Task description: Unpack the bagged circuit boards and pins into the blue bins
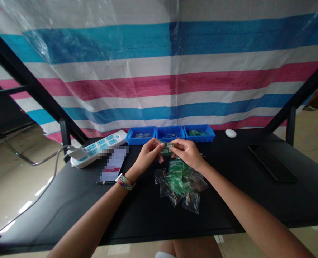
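At the centre of the frame, the left hand (150, 153) and the right hand (185, 151) meet over the black tabletop (67, 204), both closed with fingertips pinching a small green packet (165, 147) (its contents are too small to make out). The left wrist wears a multicoloured woven band (126, 181). Just below the hands, at lower centre, lies a loose pile of green packets (178, 177), with clear little bags (191, 203) around its lower and left edges; some show slim gold-coloured pieces inside.

Beyond the hands, three blue trays stand side by side: the left tray (139, 142) with small pieces in clear wrapping, the middle tray (169, 129) with thin metallic pieces, and the right tray (202, 139) with green ones. To the left of centre, a white power strip (99, 146) sits at a slant, a white plug (78, 153) in its near end, and below it lies a flat item (114, 163) (mostly pixelated). Over at the right of the frame are a white rounded object (230, 133) and a dark flat slab (272, 163). A striped sheet (137, 84) in blue, white and pink fills the top, between slanting black bars (36, 89).
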Available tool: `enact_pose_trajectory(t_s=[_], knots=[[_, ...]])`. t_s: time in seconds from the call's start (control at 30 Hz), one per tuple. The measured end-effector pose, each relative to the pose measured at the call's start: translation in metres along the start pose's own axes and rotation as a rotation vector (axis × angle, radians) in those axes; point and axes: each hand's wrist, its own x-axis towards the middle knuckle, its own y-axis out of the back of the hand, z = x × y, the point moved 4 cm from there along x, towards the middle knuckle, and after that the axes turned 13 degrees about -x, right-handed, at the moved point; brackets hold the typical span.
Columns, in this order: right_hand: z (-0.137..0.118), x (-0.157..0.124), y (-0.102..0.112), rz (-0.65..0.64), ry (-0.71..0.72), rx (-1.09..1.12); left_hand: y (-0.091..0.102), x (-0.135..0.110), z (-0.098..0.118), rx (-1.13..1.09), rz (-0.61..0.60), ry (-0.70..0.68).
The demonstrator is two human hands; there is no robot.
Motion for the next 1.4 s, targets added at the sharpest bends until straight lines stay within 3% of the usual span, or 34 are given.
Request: enact_pose_trajectory(t_s=[0.17,0.4,0.5,0.67,0.9,1.0,1.2,1.3,1.4], knots=[[-0.003,0.000,0.005,0.087,0.088,-0.064,0.006,0.000,-0.004,0.031,-0.027,0.051],[-0.032,-0.009,0.011,0.163,0.491,-0.373,0.006,0.000,-0.007,-0.034,-0.035,0.155],[-0.034,-0.011,0.009,0.165,0.550,-0.437,0.003,-0.001,-0.006,-0.077,-0.028,0.158],[-0.021,-0.007,0.008,0.161,0.436,-0.405,0.003,-0.001,0.000,-0.052,-0.022,0.095],[-0.011,-0.003,0.015,0.145,0.072,0.044,0.002,-0.001,0.004,0.023,-0.031,0.013],[-0.006,-0.002,0.012,0.110,-0.031,0.133,0.002,-0.001,0.002,0.035,-0.036,0.005],[-0.001,-0.004,0.002,0.023,-0.055,0.163,0.001,0.000,0.000,0.076,-0.077,0.005],[0.000,-0.001,0.009,0.096,-0.047,0.114,0.001,-0.002,0.001,0.118,-0.070,-0.024],[0.005,0.007,0.037,0.318,-0.044,0.058,0.002,-0.003,0.000,0.245,-0.083,-0.045]])
